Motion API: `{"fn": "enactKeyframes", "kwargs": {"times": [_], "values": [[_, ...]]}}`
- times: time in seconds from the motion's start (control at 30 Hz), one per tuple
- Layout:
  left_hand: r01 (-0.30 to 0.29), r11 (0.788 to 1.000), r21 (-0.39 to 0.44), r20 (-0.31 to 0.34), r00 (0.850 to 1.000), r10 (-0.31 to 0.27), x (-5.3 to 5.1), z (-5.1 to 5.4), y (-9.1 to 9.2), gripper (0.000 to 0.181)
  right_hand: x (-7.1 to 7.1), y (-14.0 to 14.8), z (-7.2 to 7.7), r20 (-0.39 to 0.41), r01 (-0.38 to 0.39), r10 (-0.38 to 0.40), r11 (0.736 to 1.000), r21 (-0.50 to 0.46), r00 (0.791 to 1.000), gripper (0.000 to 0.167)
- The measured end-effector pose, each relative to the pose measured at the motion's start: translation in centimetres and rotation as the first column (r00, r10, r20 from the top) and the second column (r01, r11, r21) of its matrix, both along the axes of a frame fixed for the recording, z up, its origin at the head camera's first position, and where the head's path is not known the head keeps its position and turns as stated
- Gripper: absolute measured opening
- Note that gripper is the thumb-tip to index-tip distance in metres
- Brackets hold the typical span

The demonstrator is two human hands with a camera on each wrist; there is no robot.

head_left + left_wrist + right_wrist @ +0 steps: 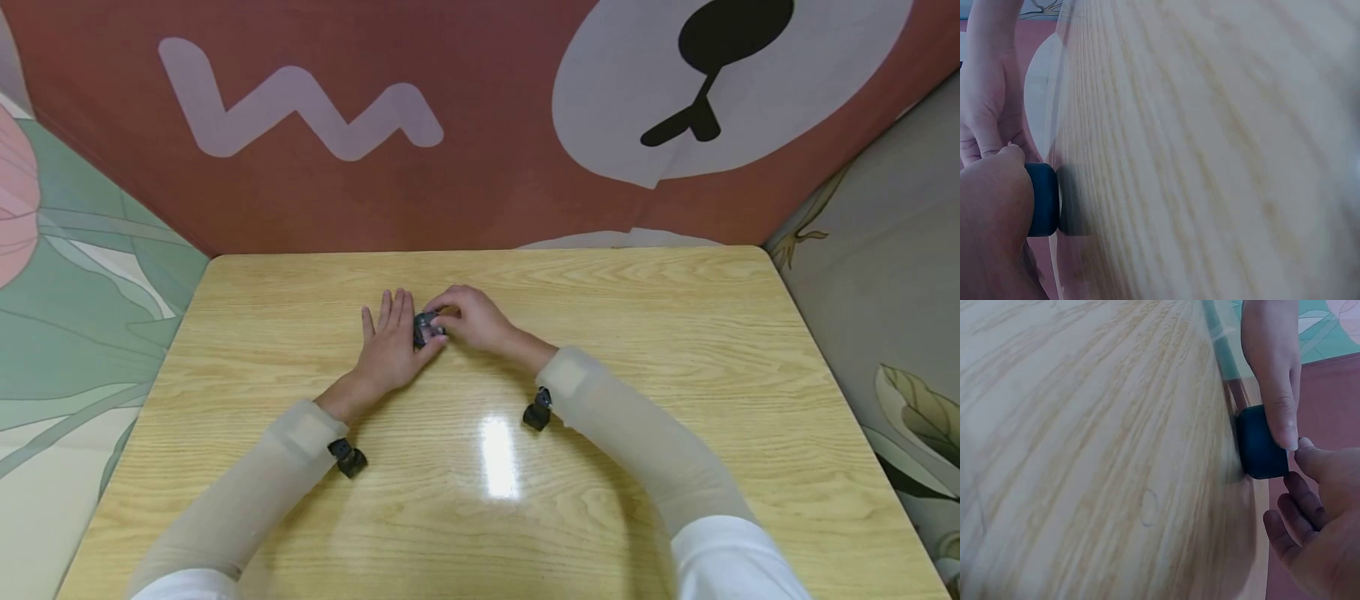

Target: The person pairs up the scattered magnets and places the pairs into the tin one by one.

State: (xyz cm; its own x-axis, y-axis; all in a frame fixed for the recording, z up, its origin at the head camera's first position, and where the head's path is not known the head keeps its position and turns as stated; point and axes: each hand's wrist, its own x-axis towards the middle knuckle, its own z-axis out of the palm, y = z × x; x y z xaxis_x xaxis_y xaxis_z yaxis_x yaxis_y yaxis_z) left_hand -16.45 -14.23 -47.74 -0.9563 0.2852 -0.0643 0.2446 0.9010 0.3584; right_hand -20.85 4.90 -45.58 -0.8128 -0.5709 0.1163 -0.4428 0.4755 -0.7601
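A small, dark, rounded case (420, 330), which looks like an earbud case, sits on the table between both hands. Its smooth blue-black side shows in the right wrist view (1259, 447). My left hand (388, 350) lies palm down with its fingers straight and spread, the index finger along the case's left side and the thumb against its near side. From the right, my right hand (474, 319) pinches at the case's edge with thumb and index finger, the other fingers loosely bent. What lies under its fingertips is hidden.
The wood-grain table (480, 533) extends widely around the hands, with a bright light reflection in front of them. A reddish printed wall covering (495, 200) rises at the back edge. Small black cameras (537, 410) hang from both sleeved wrists.
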Motion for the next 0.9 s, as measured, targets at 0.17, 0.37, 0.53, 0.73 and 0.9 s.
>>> {"fn": "enactKeyframes", "kwargs": {"times": [0.17, 0.37, 0.53, 0.73, 0.9], "values": [[0.0, 1.0, -0.006, -0.002, 1.0, 0.0, -0.01, 0.01, 0.03, 0.101, -0.05, -0.01, -0.41, -0.009, -0.017, 0.017, 1.0, 0.015, 1.0, 0.024], [0.003, 1.0, -0.01, -0.003, 1.0, -0.003, -0.01, -0.03, 0.03, 0.101, -0.1, -0.07, -0.68, 0.002, -0.019, 0.019, 0.999, 0.033, 1.0, 0.025], [0.003, 1.0, -0.015, 0.001, 1.0, -0.003, -0.02, -0.01, 0.02, 0.101, -0.16, -0.12, -0.71, 0.015, -0.019, 0.018, 0.999, 0.042, 1.0, 0.026], [0.002, 1.0, -0.015, 0.01, 1.0, -0.002, 0.05, 0.16, 0.11, 0.101, -0.17, -0.05, -0.66, 0.024, -0.019, 0.018, 0.999, 0.045, 1.0, 0.026], [0.004, 1.0, -0.014, 0.008, 1.0, -0.004, -0.01, 0.13, 0.12, 0.101, -0.18, 0.03, -0.54, 0.036, -0.025, 0.024, 0.999, 0.041, 0.999, 0.027]]}}
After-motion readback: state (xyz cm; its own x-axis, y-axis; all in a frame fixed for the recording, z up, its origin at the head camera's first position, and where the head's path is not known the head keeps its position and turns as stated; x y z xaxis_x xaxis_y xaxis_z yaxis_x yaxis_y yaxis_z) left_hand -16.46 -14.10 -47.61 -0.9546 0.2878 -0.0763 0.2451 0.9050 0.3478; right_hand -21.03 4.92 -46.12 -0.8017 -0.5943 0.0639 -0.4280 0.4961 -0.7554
